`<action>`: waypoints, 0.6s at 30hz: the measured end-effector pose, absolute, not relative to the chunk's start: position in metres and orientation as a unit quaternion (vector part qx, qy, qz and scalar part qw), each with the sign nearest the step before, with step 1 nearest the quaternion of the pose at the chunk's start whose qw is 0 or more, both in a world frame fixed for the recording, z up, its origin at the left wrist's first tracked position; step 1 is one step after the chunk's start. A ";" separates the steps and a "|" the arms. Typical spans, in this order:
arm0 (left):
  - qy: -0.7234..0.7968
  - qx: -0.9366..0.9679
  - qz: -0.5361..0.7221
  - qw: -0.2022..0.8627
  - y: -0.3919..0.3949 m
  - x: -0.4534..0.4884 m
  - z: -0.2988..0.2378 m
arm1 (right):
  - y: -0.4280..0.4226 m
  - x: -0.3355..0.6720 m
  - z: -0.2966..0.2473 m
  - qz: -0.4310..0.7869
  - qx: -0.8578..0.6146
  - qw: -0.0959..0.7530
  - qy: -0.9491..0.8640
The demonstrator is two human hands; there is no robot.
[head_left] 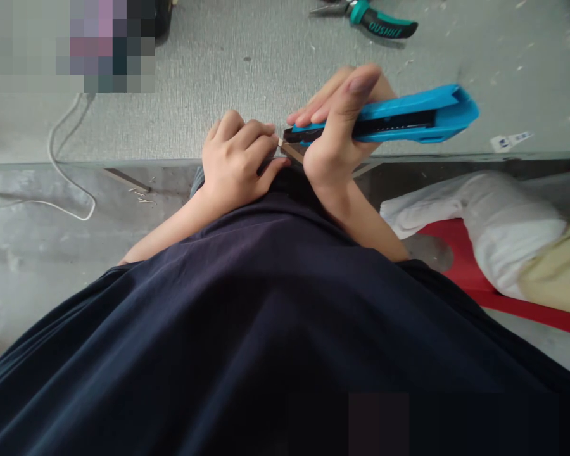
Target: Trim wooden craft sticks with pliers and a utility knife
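My right hand is wrapped around a blue stapler with a black inner part. Its narrow black nose points left, towards my other hand. At the table's near edge, my left hand is closed, fingers curled and thumb bent in below them. Between the left fingertips and the stapler's nose shows a small pale tip with a thin brownish strip running down to the right. What the left fingers grip is mostly hidden.
Pliers with green-and-black handles lie at the table's back. A white cable hangs over the edge on the left. A printed scrap lies to the right. Below stands a red stool or chair bearing white cloth.
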State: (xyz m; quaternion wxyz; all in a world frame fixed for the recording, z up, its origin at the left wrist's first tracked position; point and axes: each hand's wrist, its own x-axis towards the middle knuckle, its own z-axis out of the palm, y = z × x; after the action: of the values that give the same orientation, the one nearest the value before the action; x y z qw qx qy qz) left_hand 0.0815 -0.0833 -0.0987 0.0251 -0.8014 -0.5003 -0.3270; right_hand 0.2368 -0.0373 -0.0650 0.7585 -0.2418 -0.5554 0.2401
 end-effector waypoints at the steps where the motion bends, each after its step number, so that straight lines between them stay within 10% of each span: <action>1: -0.500 -0.802 -0.327 0.024 -0.083 0.081 -0.099 | -0.038 0.237 -0.066 0.248 -0.253 0.756 -0.550; 18: -0.488 -0.802 -0.344 0.040 -0.082 0.082 -0.101 | -0.046 0.244 -0.072 0.224 -0.289 0.755 -0.544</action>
State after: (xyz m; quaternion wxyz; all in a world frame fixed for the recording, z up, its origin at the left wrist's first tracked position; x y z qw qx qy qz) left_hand 0.0819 -0.0820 -0.1009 0.0400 -0.8016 -0.4876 -0.3436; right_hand 0.2445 -0.0460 -0.0725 0.7549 -0.2889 -0.5445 0.2239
